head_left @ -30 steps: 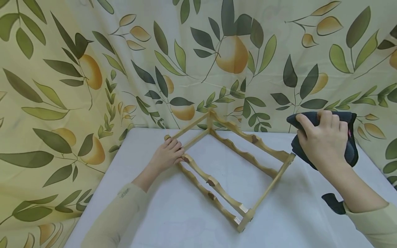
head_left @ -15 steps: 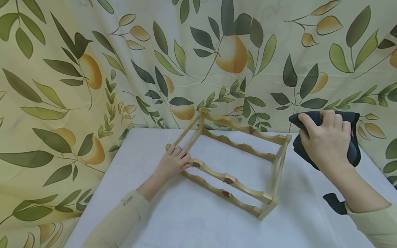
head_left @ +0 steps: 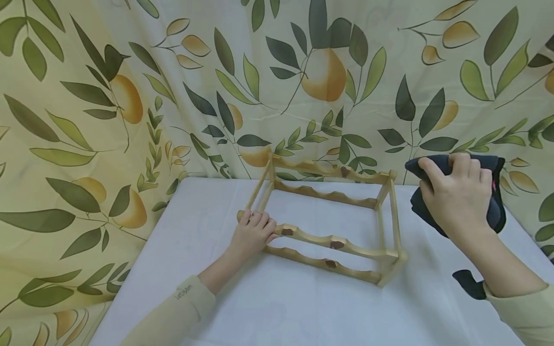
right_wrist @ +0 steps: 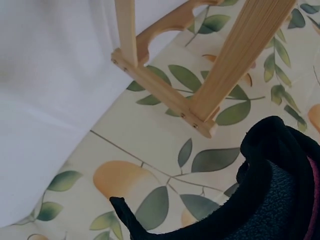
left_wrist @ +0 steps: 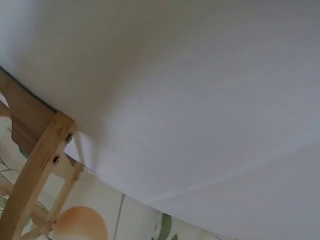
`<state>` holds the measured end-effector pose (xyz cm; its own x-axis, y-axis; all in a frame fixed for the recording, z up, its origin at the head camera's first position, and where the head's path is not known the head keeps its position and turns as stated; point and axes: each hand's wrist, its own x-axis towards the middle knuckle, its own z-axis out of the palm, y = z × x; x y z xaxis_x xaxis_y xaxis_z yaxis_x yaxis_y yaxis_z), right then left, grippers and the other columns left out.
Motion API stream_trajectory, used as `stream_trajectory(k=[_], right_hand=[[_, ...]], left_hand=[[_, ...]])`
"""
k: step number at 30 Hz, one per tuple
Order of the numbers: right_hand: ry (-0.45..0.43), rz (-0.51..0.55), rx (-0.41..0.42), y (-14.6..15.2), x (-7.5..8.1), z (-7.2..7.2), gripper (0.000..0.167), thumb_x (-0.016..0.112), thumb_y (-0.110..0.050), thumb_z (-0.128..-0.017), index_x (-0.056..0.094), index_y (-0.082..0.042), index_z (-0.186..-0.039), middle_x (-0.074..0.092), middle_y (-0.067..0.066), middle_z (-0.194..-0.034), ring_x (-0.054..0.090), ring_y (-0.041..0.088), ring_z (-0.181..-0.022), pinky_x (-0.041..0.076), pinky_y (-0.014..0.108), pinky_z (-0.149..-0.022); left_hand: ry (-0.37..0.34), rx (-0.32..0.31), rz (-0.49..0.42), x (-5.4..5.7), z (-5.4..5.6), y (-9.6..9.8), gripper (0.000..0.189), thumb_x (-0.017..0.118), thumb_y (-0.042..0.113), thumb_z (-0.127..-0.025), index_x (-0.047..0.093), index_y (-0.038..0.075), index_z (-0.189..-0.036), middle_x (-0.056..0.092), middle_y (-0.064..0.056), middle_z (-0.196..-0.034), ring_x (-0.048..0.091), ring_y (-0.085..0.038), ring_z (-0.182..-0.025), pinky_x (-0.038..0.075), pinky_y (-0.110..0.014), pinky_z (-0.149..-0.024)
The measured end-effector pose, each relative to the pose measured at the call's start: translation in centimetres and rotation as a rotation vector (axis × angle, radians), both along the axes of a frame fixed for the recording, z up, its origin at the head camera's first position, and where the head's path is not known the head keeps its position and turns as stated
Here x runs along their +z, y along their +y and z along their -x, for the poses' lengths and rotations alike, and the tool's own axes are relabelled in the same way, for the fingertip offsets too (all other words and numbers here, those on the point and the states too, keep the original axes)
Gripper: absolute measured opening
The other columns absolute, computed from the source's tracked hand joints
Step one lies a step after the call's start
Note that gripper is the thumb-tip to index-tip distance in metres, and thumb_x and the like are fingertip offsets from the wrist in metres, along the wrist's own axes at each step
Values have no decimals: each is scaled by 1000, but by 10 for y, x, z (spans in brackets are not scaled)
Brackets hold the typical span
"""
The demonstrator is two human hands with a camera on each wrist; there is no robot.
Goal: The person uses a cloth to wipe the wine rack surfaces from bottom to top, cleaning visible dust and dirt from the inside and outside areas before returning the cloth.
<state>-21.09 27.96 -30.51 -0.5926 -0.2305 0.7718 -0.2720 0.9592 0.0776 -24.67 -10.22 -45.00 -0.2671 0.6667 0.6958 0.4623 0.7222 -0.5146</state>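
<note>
A pale wooden rack [head_left: 311,235] with scalloped rails stands on the white-covered table. My left hand [head_left: 252,231] grips its near left corner, fingers curled over the upper end piece. Off the rack's right side, my right hand [head_left: 463,197] holds a folded dark navy cloth [head_left: 426,214] in the air, apart from the wood. The right wrist view shows the cloth's fuzzy blue face [right_wrist: 265,200], with black edging and a pink stripe, below the rack's end frame [right_wrist: 160,90]. In the left wrist view only part of the rack [left_wrist: 37,170] appears; the left fingers are out of sight.
The white table [head_left: 277,307] reaches back to a hanging fabric [head_left: 324,72] printed with fruit and leaves, close behind the rack. A similar fabric hangs at the left. A black strap [head_left: 469,284] sticks out at the right sleeve.
The rack has turned on the table, its right end swinging away from me, and its long rails now lie more crosswise. My left hand moved slightly right and nearer; the right hand barely shifted.
</note>
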Motion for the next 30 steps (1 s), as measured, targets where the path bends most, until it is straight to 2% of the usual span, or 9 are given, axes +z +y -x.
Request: stream_trajectory(k=[6,11,15,21,30], right_hand=[[13,2,-4,2,-1,0,31,54,-4,-81,51,-10,-111,37,32,-100,37,47,-84,27,55,-63],[-4,-2,-6,1,-1,-1,33,56,-3,-80,51,-10,-112,37,32,-101,37,47,-84,28,55,-63],[-33,-1,-13,0,-1,-2,34,57,-3,-80,50,-9,-113,36,32,-102,36,47,-87,28,55,-65],[-41,5,-13,-1,0,-4,35,58,-2,-79,50,-9,-112,36,32,-102,35,47,-88,27,55,-65],[-58,15,-20,-3,0,-8,35,59,-2,-79,50,-8,-113,35,31,-101,34,47,-86,26,55,-65]], left_hand=[[-22,53,-5,-1,-9,12,43,23,42,-98,49,12,-81,49,-1,-76,48,-18,-72,40,-35,-78],[-42,104,6,-1,-13,21,37,33,45,-92,49,12,-83,50,-2,-78,49,-19,-75,39,-36,-78],[-41,130,-4,-1,-15,27,37,33,45,-92,49,13,-82,50,-2,-78,50,-19,-77,39,-37,-80],[-76,159,9,1,-17,36,36,32,44,-93,49,14,-85,51,-1,-79,50,-20,-79,38,-37,-81],[-114,185,14,2,-13,41,37,30,44,-94,48,13,-85,50,-1,-80,49,-19,-81,37,-35,-80]])
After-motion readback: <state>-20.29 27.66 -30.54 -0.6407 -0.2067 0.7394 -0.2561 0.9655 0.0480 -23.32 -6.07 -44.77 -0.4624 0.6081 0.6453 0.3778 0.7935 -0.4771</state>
